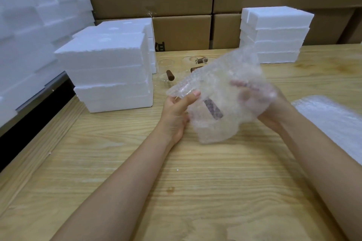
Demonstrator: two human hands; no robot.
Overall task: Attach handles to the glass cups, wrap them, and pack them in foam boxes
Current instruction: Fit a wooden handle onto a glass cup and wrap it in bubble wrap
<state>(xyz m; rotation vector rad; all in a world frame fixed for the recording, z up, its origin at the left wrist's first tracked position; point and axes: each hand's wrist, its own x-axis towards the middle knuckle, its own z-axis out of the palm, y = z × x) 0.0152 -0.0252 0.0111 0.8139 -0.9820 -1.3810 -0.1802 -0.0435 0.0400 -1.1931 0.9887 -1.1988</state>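
One wrap (219,94) held over tabletop (176,182) ctr, brown handle (213,108) showing thru: left hand (176,111) pinches its edge, right hand (274,111) curls round its side. Cups (165,68) at far edge.

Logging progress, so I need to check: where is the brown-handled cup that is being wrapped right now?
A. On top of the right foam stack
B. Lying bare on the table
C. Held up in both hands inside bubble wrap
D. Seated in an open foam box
C: the left hand and right hand both grip the bubble wrap above the table, and the brown handle shows through it.
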